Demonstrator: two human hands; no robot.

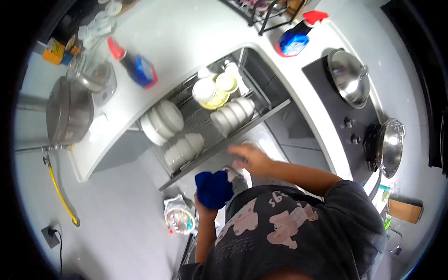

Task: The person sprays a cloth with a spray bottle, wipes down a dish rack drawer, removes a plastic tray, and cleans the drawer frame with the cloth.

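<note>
My left hand (204, 211) is closed around a dark blue cloth (213, 190), bunched up in front of my body. Most of its fingers are hidden behind the fabric. To the right of it my right hand (252, 160) hovers with its fingers apart, holding nothing, close to the front edge of a pulled-out dish drawer (224, 148). Inside the drawer stand stacked white bowls (232, 116), more white bowls (184, 150) and white plates (162, 122). Pale yellow dishes (227, 83) and a white round dish (204, 90) sit towards the back.
Two spray bottles, one (135, 67) at the left and one (295, 39) at the right, stand on the white counter (186, 32). A lidded pan (347, 77) and a wok (391, 147) are on the stove. A lined bin (179, 219) stands on the floor.
</note>
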